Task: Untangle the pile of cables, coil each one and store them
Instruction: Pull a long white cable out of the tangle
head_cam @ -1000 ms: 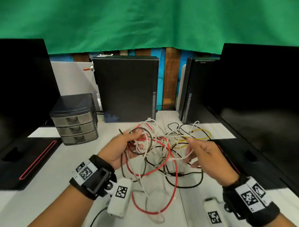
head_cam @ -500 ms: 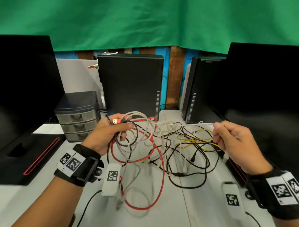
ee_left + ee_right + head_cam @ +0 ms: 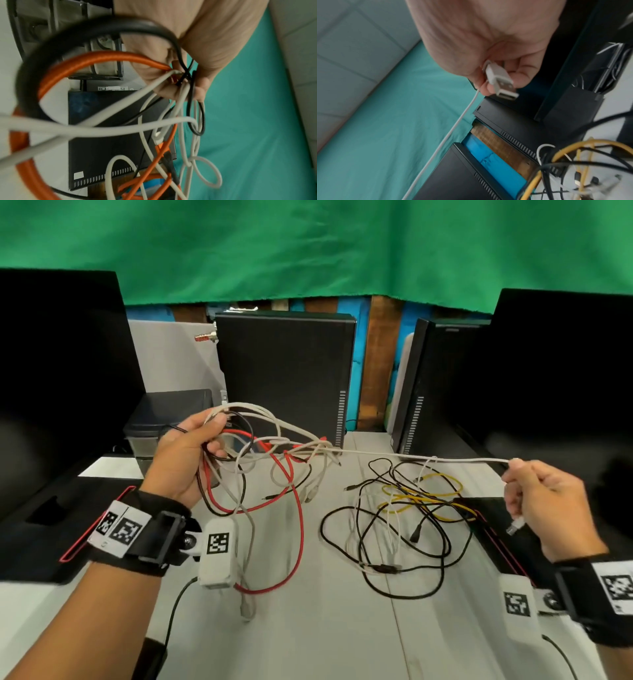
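My left hand (image 3: 191, 453) is raised over the left of the table and grips a bunch of cables: white loops (image 3: 274, 433), a red cable (image 3: 298, 508) and a black one (image 3: 96, 25); they hang down to the tabletop. From that bunch a thin white cable (image 3: 411, 457) stretches taut to my right hand (image 3: 537, 494), which pinches it near its end. Its white USB plug (image 3: 500, 79) sticks out below the curled fingers. A looser heap of black cables (image 3: 387, 546) and a yellow cable (image 3: 424, 498) lies on the white table (image 3: 325, 628) between my hands.
A small grey drawer unit (image 3: 164, 422) stands behind my left hand. Two black computer cases (image 3: 284, 378) stand at the back, with dark monitors (image 3: 555, 392) on both sides and a black stand base (image 3: 34, 525) at the left edge. A green cloth hangs behind.
My hands have moved apart: the left rose and went left with its bunch, the right pulled the white cable out to the right until it drew taut. The tangle split into two groups.
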`<control>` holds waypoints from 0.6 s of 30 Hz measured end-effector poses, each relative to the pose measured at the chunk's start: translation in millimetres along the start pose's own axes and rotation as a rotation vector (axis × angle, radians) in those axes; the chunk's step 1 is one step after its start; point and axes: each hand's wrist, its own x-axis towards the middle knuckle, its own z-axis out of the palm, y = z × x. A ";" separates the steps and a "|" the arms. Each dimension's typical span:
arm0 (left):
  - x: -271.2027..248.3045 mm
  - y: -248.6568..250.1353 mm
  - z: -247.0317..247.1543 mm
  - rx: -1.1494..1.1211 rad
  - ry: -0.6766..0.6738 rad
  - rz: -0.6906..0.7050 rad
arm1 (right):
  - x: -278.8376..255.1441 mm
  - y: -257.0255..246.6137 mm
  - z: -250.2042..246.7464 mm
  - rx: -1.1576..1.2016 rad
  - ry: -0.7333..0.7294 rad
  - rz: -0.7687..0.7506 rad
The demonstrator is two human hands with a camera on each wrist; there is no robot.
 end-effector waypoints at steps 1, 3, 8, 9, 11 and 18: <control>1.5 1.0 -2.6 -0.019 0.007 0.001 | -1.0 0.3 2.1 -0.004 -0.010 0.014; 5.2 3.7 -9.7 -0.080 0.054 0.004 | -3.3 -3.0 5.6 -0.007 0.009 0.024; 15.6 1.1 -21.8 -0.113 0.303 -0.039 | -3.3 -6.6 10.6 0.088 0.194 -0.039; 17.8 0.4 -26.8 -0.102 0.345 -0.028 | -2.6 -6.2 11.3 0.107 0.220 -0.047; 21.3 2.0 -36.8 -0.082 0.409 0.025 | 4.3 0.0 7.3 0.168 0.278 -0.038; 23.2 22.0 -71.0 -0.099 0.528 0.118 | 41.9 55.5 -43.4 0.123 0.332 0.080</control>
